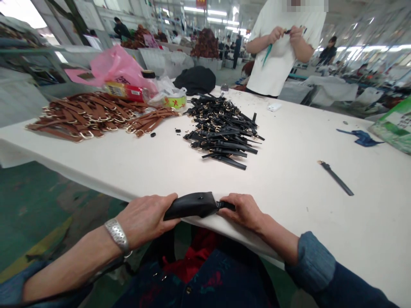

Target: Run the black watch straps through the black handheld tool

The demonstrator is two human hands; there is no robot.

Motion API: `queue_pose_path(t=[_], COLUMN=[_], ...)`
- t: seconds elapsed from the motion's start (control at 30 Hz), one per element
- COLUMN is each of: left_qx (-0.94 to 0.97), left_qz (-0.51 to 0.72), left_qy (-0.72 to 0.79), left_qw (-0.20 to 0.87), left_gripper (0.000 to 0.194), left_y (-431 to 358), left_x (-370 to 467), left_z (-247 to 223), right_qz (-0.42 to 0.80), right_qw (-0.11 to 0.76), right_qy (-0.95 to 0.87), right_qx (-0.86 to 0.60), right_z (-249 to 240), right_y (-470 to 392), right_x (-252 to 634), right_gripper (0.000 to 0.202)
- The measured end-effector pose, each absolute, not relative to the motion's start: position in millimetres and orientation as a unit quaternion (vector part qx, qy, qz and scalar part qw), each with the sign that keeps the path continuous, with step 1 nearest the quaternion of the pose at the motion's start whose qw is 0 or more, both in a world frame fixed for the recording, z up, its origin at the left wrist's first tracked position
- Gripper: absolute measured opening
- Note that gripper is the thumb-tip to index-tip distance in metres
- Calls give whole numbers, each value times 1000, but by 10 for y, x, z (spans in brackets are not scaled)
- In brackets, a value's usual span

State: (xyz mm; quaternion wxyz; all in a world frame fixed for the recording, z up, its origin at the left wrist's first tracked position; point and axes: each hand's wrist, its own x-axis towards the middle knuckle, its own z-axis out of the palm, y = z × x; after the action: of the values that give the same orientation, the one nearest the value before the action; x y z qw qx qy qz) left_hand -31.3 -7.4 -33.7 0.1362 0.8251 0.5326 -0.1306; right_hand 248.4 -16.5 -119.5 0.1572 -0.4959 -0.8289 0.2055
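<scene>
At the table's near edge my left hand [146, 220] is closed around one end of a wide, smooth black piece [192, 204] that looks like leather. A small dark mark shows on its top. From its right end comes a narrow black strap [226, 205], pinched in the fingers of my right hand [242, 209]. Whether the two black parts are joined is hard to make out. Beyond my hands lies a heap of black straps with gold-coloured buckles [221, 128]. One single black strap [336, 179] with a gold-coloured end rests apart on the right.
Brown buckled straps [86, 113] are piled at the left. Behind them are a pink plastic bag [117, 68], a jar [148, 81] and a black cloth item [195, 80]. A dark blue scrap [362, 137] and green bag [396, 124] lie right. Across the white table [279, 205] stands a person [272, 55].
</scene>
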Motion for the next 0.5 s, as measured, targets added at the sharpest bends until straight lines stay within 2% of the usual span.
queue_pose_path(t=[0.17,0.3,0.4,0.5], left_qx=[819,807,795,787], left_qz=[-108,-63,-45,-48], left_qy=[547,569,588,601], left_qw=[135,147,146,129], left_gripper=[32,34,37,35], left_y=[-104,-83,-60,-44], left_x=[-458,-680,-797,-836], left_z=[-404,-490,-505,-498], right_qz=[148,0,-98,-108], right_qw=[238,306,233,173], right_qy=[-771,-631,-479,-425], right_qx=[-571,-713,-841,-882], right_z=[-1159,-1051,-951,-890], right_y=[-20,25,23,86], right_x=[3111,4290,5134,5385], right_gripper=[26,39,52,64])
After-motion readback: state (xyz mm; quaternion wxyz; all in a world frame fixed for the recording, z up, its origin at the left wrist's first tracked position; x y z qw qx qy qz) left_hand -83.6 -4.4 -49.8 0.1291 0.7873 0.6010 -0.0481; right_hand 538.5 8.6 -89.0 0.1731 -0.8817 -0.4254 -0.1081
